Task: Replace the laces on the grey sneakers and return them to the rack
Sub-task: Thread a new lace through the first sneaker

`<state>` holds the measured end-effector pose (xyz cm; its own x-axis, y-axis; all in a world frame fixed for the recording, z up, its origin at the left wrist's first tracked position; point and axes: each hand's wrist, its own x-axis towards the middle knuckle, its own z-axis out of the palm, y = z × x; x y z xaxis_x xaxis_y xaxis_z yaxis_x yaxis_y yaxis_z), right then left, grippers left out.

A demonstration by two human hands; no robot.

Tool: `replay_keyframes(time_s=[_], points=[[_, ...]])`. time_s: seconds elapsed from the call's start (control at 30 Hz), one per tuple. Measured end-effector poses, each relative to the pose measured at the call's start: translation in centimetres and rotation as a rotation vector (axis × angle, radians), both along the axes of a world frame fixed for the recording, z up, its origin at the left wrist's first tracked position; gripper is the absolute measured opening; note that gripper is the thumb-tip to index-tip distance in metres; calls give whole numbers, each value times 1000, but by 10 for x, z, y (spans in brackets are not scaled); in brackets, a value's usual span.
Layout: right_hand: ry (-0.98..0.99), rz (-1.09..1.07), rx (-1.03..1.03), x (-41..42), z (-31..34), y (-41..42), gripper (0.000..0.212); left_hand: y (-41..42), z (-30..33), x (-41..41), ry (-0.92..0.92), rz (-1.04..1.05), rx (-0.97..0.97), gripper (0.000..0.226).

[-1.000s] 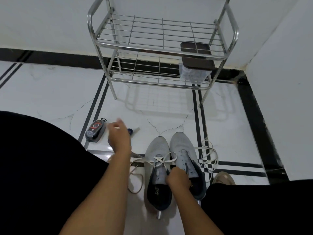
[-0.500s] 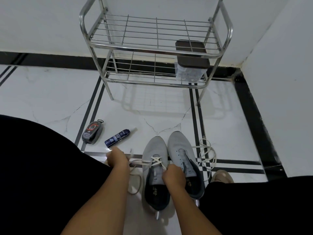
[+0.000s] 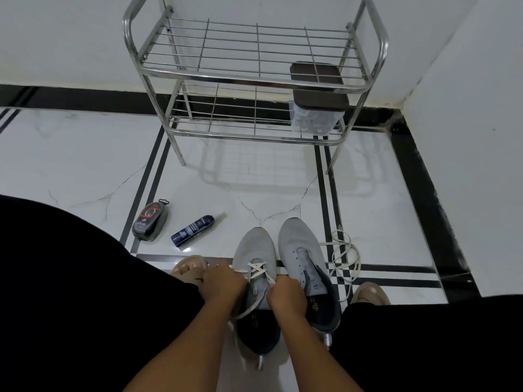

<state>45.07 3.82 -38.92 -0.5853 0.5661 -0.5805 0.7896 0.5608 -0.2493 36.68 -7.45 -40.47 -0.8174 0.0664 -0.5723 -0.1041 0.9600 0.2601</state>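
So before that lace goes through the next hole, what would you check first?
1. Both hands on the lace: left hand and right hand grip its ends: ok.
2. Lace crossed evenly on the left sneaker: one cross shows: ok.
3. Free eyelets further up: hidden by the hands: cannot tell.
4. Right sneaker laced: not ok, no lace in it.
5. Second lace within reach: ok, beside that sneaker.
6. Rack has room: ok.

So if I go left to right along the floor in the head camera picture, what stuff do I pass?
Shoe polish sponge → blue spray bottle → left grey sneaker → right grey sneaker → loose white lace.
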Motion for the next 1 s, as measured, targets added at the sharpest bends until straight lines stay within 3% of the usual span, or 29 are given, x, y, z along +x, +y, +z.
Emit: replay_keyframes(time_s=[0.1, 0.17, 0.3, 0.43, 0.5, 0.57, 0.7, 0.87, 1.0], points=[[11, 36, 8, 0, -1, 0, 25, 0, -4, -3, 206, -290, -38, 37], [12, 53, 16, 0, -1, -1, 26, 4, -6, -4, 174, -410, -94, 37], [0, 63, -17, -1, 0, 1, 26, 12, 1, -15, -95, -193, -28, 41], [-47, 14, -129, -6, 7, 6, 29, 25, 30, -37, -307, 238, 341, 14], [33, -82, -176, -12, 15, 8, 33, 26, 45, -45, -400, 409, 539, 25], [200, -227, -220, -20, 28, 11, 30, 25, 65, -49, -428, 428, 671, 34], [522, -495, -748, -39, 57, 7, 9, 29, 96, -48, -402, 411, 752, 20], [529, -429, -916, -42, 74, -6, 17, 29, 119, -37, -339, 474, 857, 18], [534, -607, -1237, -37, 83, 5, 20, 25, 114, -38, -339, 614, 862, 28]])
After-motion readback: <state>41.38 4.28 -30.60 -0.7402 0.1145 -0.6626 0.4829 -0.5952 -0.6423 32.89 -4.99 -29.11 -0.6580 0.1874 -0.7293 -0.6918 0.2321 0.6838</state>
